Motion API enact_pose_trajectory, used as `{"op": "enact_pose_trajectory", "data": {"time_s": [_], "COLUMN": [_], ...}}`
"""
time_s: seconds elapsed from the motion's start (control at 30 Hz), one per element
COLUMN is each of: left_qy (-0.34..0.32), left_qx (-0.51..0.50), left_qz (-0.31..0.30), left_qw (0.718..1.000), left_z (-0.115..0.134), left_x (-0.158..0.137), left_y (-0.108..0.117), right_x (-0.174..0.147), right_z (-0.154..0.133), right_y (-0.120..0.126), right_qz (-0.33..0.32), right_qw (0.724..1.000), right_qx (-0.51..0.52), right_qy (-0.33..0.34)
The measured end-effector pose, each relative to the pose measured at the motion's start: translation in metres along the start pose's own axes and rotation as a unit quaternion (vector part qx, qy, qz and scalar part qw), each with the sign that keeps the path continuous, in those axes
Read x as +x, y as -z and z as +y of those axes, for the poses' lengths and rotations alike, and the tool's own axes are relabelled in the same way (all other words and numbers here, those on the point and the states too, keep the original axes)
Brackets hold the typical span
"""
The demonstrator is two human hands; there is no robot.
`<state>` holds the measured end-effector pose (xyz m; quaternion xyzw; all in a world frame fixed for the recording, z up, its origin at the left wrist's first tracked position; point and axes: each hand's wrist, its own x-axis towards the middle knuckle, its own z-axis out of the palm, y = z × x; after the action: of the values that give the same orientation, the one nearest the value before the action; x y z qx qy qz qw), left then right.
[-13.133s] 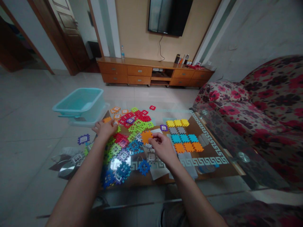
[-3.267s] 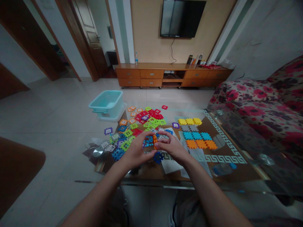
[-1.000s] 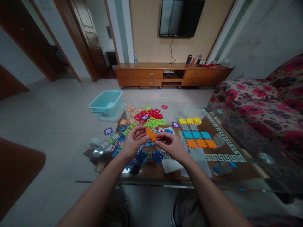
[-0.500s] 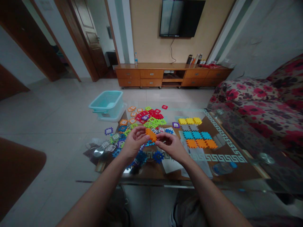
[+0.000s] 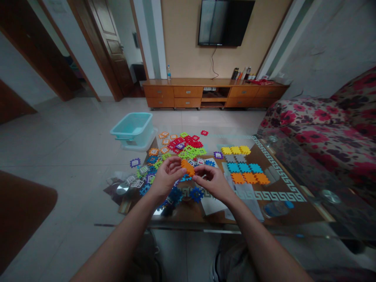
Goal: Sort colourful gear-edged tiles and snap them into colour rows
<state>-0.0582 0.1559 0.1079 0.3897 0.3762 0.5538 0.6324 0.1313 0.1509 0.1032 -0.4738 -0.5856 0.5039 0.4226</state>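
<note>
Between my two hands, above the glass table, is an orange interlocking tile with notched edges. My left hand pinches its left side between thumb and fingers. On its right edge close the fingertips of my right hand. Beneath and around my left hand lie loose tiles: blue ones, lime green ones and red ones. To the right, joined tiles form rows of yellow, grey, light blue and orange.
A turquoise bin stands at the table's far left. White paper sheets lie under my right forearm. A clear bottle with a blue cap rests on its side at the near right. Beyond the table's right edge is a flowered sofa.
</note>
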Motion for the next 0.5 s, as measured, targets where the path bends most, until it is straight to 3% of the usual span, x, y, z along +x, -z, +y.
{"op": "enact_pose_trajectory", "data": {"time_s": [0.23,0.5], "left_qy": [-0.019,-0.004], "left_qx": [-0.015,-0.021], "left_qz": [-0.001,-0.006], "left_qw": [1.000,1.000], "left_z": [-0.0011,0.0009], "left_x": [0.0008,-0.0013], "left_y": [-0.0003,-0.0012], "right_x": [0.0019,-0.0021], "right_z": [0.0025,-0.0039], "right_y": [0.0006,-0.0018], "right_qz": [-0.021,0.021], "right_qw": [0.998,0.998], "right_qx": [0.054,-0.025], "right_qy": [-0.012,0.048]}}
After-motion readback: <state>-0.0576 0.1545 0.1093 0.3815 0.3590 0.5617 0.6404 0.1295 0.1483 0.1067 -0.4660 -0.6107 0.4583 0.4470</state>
